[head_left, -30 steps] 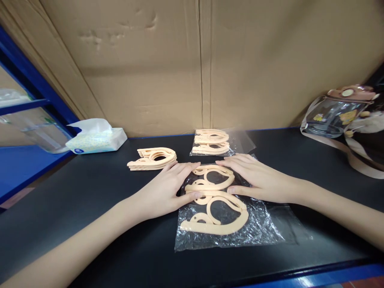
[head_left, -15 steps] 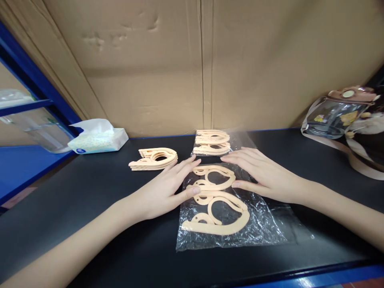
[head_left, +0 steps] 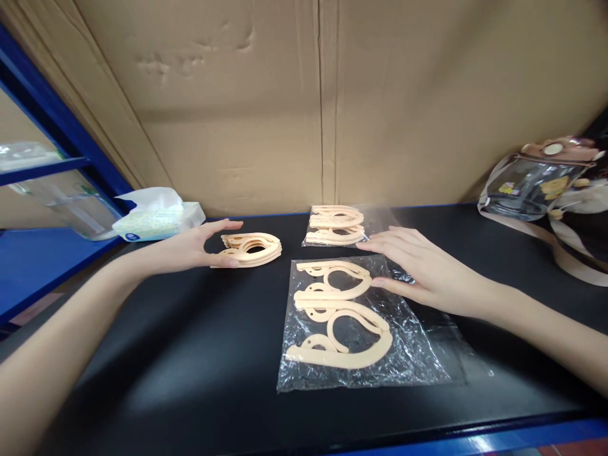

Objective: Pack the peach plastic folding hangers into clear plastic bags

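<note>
Left of the middle lies a stack of cream folding travel hangers [head_left: 260, 256]. My left hand [head_left: 187, 249] reaches round its left end, thumb at the near side and fingers spread beyond the far side. The thumb appears to touch the stack; the hand is not closed on it. In front of me a clear plastic bag [head_left: 418, 370] lies flat, with two folded cream hangers [head_left: 351, 361] side by side inside. My right hand [head_left: 422, 272] rests palm down, fingers outstretched, on the bag's upper right part, thumb by the upper hanger's tip.
Behind the bag, another bagged set of cream hangers [head_left: 335, 235] lies by the cardboard wall [head_left: 237, 126]. A tissue pack [head_left: 161, 223] stands at the left, near a blue frame [head_left: 42, 95]. A clear strapped bottle [head_left: 532, 183] is at the back right of the black tabletop [head_left: 213, 405].
My left hand has moved off the bag, leftward to the hanger stack, with thumb and fingers parted. My right hand stays on the bag, slightly shifted. The bag lies almost as before.
</note>
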